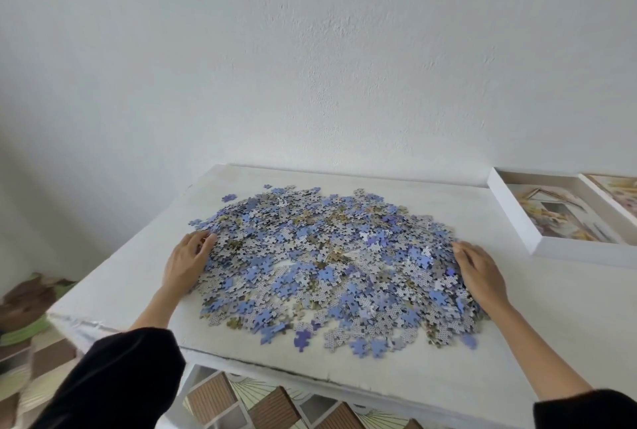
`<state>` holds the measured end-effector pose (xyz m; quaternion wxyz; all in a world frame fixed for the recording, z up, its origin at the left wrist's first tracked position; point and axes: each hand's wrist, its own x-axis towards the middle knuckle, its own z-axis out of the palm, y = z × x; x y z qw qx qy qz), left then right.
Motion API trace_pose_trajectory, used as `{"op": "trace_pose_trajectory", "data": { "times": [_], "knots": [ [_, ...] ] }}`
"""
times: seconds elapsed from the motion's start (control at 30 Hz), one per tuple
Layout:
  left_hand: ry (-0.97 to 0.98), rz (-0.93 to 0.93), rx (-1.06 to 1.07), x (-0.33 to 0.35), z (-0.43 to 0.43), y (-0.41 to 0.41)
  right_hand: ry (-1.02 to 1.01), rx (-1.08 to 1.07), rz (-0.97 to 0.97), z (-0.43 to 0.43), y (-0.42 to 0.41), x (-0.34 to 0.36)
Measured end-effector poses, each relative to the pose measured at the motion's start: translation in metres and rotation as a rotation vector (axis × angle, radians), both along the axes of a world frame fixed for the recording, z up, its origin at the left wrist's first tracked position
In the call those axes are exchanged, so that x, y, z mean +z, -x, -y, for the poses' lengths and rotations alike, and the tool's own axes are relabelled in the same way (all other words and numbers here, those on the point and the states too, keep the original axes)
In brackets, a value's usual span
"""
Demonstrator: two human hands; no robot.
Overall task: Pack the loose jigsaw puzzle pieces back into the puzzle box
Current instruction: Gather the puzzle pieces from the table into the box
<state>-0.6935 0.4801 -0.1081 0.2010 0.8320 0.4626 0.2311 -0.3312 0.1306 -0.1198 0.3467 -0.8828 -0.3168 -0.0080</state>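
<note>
A white table (348, 371) fills the middle of the view, its top scuffed, with a thin dark line running along the near edge. Behind it, on the far side, rises a plain white wall (310, 49). Below the near edge shows a patterned floor (272, 409) of brown ribbed and pale shapes. On the floor at far left lies a blurred heap of brown and green fabric (27, 308).

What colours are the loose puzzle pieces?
The puzzle pieces are mostly blue, with grey dotted backs; head view.
</note>
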Motion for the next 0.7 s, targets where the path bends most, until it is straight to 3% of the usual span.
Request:
{"op": "trace_pose_trajectory", "data": {
  "times": [0.13,0.3,0.53,0.7],
  "knots": [
    [0.005,0.153,0.002,0.000,0.005,0.006,-0.156,0.015,-0.109,0.007,0.009,0.012],
    [-0.077,0.133,0.109,-0.016,0.026,0.007,-0.256,0.018,-0.097,0.026,0.022,0.011],
    [-0.140,0.073,0.105,-0.017,0.076,0.002,-0.139,-0.036,-0.090,0.047,0.044,0.002],
    [-0.244,-0.039,-0.123,-0.013,0.111,-0.021,0.022,-0.020,-0.094,0.051,0.083,0.000]
  ]
}}
